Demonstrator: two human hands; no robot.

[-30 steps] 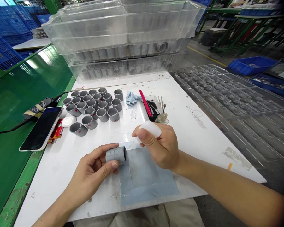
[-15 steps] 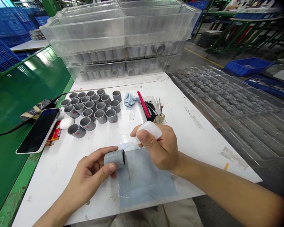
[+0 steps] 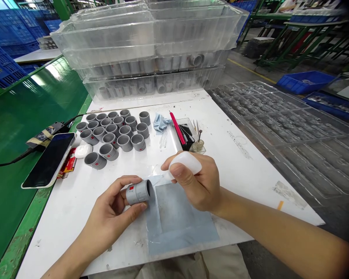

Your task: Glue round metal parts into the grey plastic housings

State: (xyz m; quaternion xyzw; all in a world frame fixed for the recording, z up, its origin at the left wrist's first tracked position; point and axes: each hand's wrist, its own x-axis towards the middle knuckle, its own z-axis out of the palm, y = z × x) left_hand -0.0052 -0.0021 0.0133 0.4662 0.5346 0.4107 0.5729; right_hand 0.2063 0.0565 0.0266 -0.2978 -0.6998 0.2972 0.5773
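My left hand [image 3: 113, 215] grips a short grey plastic tube [image 3: 138, 192] with a small red label, held on its side just above the white table [image 3: 244, 170]. My right hand [image 3: 196, 182] is closed round a small white squeeze bottle [image 3: 185, 162], its tip pointing left toward the tube's open end. Both hands hover over a pale blue sheet [image 3: 177, 217] lying on the table. A cluster of several matching grey tubes [image 3: 113, 133] stands farther back on the left.
A phone [image 3: 49, 161] and a white earbud case [image 3: 83, 150] lie at the left edge beside a green conveyor [image 3: 23, 116]. A small clear tray with tools [image 3: 187, 133] and a blue cloth [image 3: 159, 122] sit behind my hands. Stacked clear trays [image 3: 151, 46] stand at the back; moulded trays [image 3: 293, 131] lie right.
My left hand has turned the grey tube, so its red label now faces up. My right hand with the bottle has barely moved.
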